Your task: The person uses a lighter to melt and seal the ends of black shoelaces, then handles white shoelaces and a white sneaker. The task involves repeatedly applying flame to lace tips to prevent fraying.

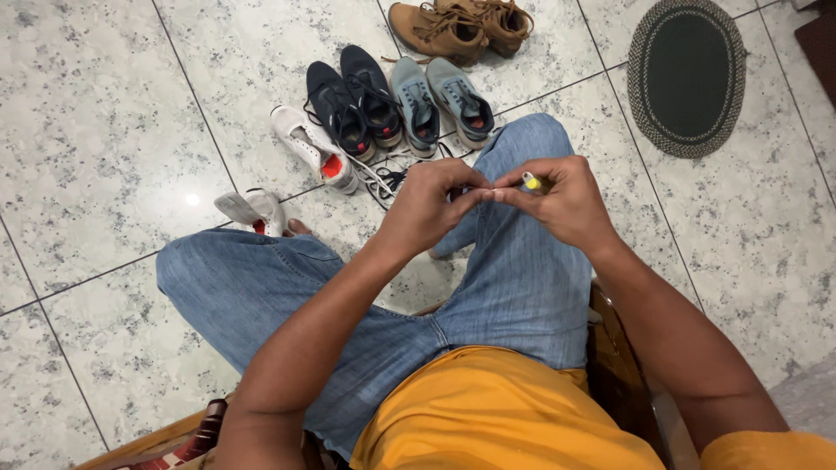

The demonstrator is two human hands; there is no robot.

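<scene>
Head view: I record a floor of large speckled grey-white stone tiles (pixel 104 130) with dark grout lines, and an oval dark green braided mat (pixel 686 77) at upper right. No containers are visible. Footwear lies in a loose row ahead of the seated person: a brown lace-up boot pair (pixel 461 26), a grey-blue sneaker pair (pixel 440 100), a black sneaker pair (pixel 355 100), and one white sneaker (pixel 313 148) with an orange-red lining; a second white shoe (pixel 252 209) rests by the left knee. The person wears blue jeans (pixel 522 278) and a mustard-yellow shirt (pixel 488 418), seated on a wooden chair (pixel 614 365). I note both hands meeting over the right knee: left hand (pixel 427 209) fingertips pinched together, right hand (pixel 566 200) fingers closed on a small yellow object (pixel 530 181); what exactly it is, I cannot tell.
</scene>
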